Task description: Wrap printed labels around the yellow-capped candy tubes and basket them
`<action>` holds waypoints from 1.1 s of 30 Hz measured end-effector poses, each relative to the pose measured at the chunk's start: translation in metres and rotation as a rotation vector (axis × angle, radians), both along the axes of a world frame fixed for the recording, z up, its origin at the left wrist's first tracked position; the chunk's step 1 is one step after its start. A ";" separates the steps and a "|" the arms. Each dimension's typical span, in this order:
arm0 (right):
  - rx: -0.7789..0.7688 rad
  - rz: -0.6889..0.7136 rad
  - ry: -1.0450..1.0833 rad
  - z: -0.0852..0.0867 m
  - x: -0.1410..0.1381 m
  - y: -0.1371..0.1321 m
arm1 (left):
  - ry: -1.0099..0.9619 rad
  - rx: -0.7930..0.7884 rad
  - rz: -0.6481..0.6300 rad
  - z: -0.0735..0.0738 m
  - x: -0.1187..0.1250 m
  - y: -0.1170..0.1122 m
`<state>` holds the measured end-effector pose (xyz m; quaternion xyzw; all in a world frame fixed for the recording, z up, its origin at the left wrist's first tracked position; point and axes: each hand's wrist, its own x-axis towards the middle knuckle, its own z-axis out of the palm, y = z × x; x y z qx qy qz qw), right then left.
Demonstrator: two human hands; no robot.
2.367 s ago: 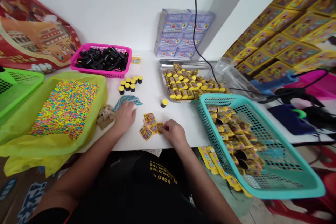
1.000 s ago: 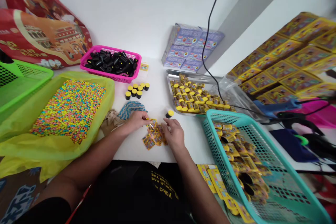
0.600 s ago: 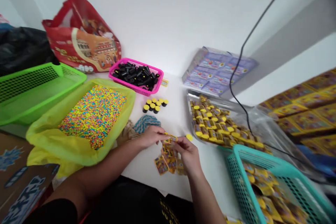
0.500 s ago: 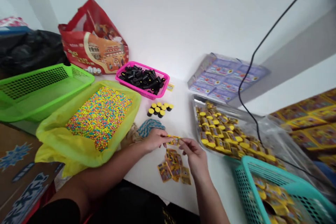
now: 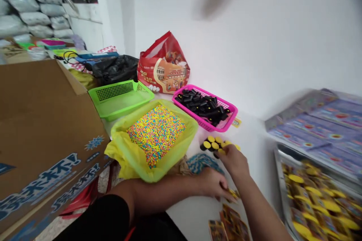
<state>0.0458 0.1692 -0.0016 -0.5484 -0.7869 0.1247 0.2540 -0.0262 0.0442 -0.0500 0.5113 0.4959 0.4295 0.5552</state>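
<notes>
A small yellow packet sits at the curled fingers of the left hand, perhaps pinched, though blur hides the hold. The right hand stretches forward, its bent fingers at the black yellow-capped cylinders, grip unclear. These stand within easy reach on the white desk, near the pile of printed packets

Black cylindrical tubes with yellow caps stand upright in a tight cluster; below them, a narrow yellow printed packet shows blurred.
</notes>
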 end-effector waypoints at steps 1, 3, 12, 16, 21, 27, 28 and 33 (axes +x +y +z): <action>-0.032 -0.040 -0.006 0.004 0.004 -0.003 | 0.002 0.005 0.000 0.000 -0.001 0.000; -0.082 -0.127 0.034 0.018 0.016 -0.017 | -0.007 0.009 0.002 0.002 -0.002 -0.002; -0.548 -0.014 0.809 0.051 0.090 -0.098 | 0.140 0.334 0.008 0.011 -0.005 -0.003; -0.525 0.020 0.858 0.037 0.104 -0.113 | 0.153 0.376 -0.013 0.013 -0.005 -0.006; -0.469 0.027 0.849 0.028 0.104 -0.116 | 0.093 0.380 -0.017 0.022 -0.007 -0.010; -0.442 0.029 0.867 0.026 0.100 -0.119 | 0.051 0.329 -0.048 0.032 -0.007 -0.013; -0.432 0.023 0.879 0.024 0.099 -0.120 | 0.026 0.292 -0.057 0.033 -0.007 -0.014; -0.425 -0.006 0.955 0.018 0.093 -0.122 | -0.046 0.162 -0.093 0.032 -0.007 -0.014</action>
